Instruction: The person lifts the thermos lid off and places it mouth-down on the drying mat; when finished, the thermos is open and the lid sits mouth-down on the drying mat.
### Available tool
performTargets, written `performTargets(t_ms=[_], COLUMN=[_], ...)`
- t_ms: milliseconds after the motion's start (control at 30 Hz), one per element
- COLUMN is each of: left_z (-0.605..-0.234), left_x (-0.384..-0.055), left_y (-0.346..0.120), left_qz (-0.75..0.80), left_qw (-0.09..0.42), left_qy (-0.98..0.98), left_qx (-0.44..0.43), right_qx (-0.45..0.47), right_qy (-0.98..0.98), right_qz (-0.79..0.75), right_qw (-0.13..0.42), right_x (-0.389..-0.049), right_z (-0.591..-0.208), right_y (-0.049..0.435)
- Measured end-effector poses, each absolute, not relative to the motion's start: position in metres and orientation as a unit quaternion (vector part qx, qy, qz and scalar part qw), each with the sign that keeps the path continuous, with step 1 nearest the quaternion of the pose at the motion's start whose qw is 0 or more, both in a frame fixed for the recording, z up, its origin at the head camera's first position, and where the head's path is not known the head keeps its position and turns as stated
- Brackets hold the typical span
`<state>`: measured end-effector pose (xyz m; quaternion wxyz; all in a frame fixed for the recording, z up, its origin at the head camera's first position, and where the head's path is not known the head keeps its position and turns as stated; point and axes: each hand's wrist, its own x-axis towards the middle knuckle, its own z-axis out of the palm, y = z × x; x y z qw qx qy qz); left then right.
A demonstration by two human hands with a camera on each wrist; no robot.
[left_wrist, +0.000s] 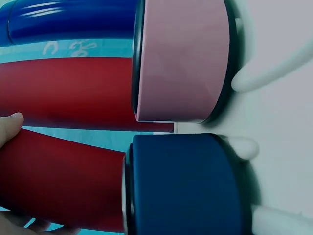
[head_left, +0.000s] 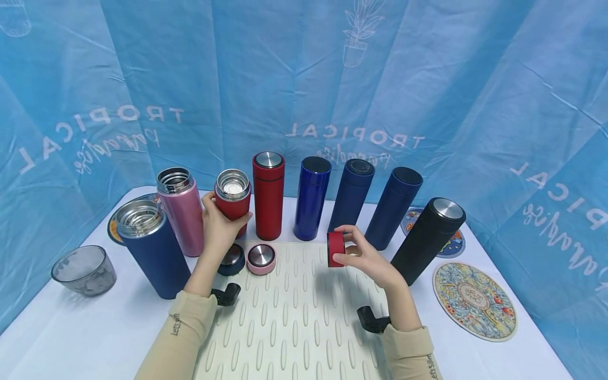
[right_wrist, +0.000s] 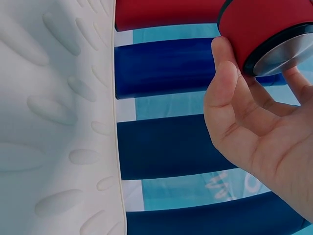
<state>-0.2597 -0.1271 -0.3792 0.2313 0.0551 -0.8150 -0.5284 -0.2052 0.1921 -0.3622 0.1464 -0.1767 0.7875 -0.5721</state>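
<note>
In the head view my left hand (head_left: 222, 224) grips a red thermos bottle (head_left: 234, 198) with its steel mouth uncovered, standing between a lidless pink thermos (head_left: 180, 214) and a taller, capped red thermos (head_left: 268, 198). Thumb and fingers wrap its two sides. My right hand (head_left: 368, 256) pinches a red lid (head_left: 335, 249) with a steel disc on one end, turned on its side above the pale mat. A navy lid (head_left: 231, 259) and a pink lid (head_left: 261, 258) lie near my left forearm, steel faces up.
Capped bottles line the back: a shiny blue one (head_left: 312, 198), two navy ones and a black one (head_left: 427, 240). Further left stand a lidless navy thermos (head_left: 154, 253) and a grey glass bowl (head_left: 84, 270). A ribbed cream mat (head_left: 285, 327) covers the middle; a patterned round coaster (head_left: 475, 301) lies right.
</note>
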Motion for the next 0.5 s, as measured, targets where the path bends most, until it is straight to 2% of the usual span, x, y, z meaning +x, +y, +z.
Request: performTargets(t_ms=[300, 500], left_z=[-0.3811, -0.3808], left_x=[-0.2658, -0.2704], left_y=[-0.1264, -0.1245], left_qz=[-0.514, -0.512], left_qw=[0.219, 0.229], left_qy=[-0.827, -0.824], left_qx=[0.068, 0.077], right_qx=[-0.177, -0.181], right_qy=[0.789, 0.790], right_qz=[-0.570, -0.566], right_qw=[0.150, 0.149], right_x=[-0.2047, -0.2055], right_z=[-0.3615, -0.3634], right_y=[0.1916, 0.1920])
